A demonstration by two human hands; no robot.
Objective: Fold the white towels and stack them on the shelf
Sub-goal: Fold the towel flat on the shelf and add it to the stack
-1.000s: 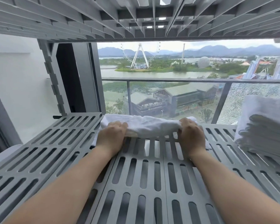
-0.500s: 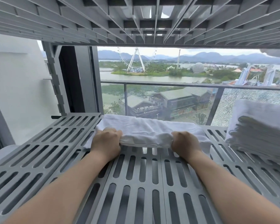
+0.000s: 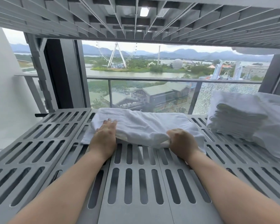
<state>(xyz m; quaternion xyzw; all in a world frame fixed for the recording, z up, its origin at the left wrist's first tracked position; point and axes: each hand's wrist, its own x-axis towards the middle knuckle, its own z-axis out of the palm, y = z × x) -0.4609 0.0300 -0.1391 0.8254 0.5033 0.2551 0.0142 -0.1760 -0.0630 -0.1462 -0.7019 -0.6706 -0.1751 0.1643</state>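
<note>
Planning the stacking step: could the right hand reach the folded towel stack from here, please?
Probably yes: the right hand, gripping the towel, has only bare slatted shelf between it and the stack.

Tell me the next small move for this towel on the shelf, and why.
Probably tuck in and flatten the bunched near edge that the right hand grips, while the left hand presses flat on the towel. That edge looks rumpled, unlike the stack of folded towels to the right on the slotted shelf.
</note>
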